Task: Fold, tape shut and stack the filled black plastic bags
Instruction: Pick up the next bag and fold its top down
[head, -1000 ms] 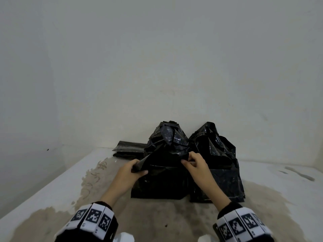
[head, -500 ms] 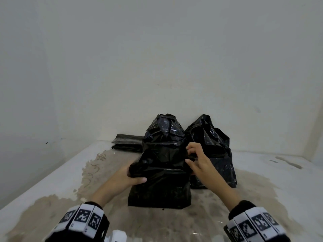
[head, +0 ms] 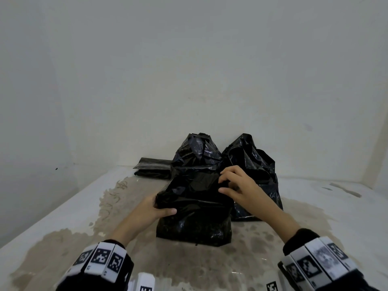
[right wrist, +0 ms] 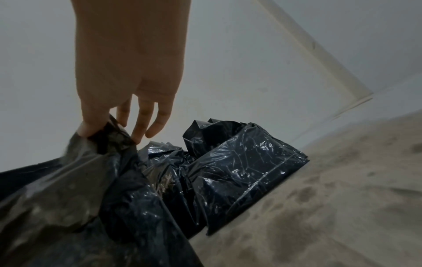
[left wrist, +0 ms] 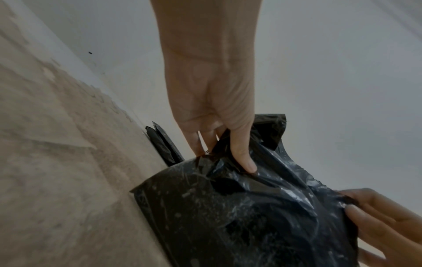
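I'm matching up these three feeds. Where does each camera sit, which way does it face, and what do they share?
Head: worn on the head, facing forward and down at the front bag; both forearms and hands show.
Left wrist: looks along the left hand, which pinches the bag's top.
Right wrist: looks along the right hand, which pinches crumpled plastic; a second filled bag lies beyond.
Shared: all three show the front bag; the left-wrist view also catches the right hand's fingers.

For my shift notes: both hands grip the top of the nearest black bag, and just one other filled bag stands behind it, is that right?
Not quite: two filled bags stand behind the nearest bag, as the head view shows. The left hand and right hand do grip its top.
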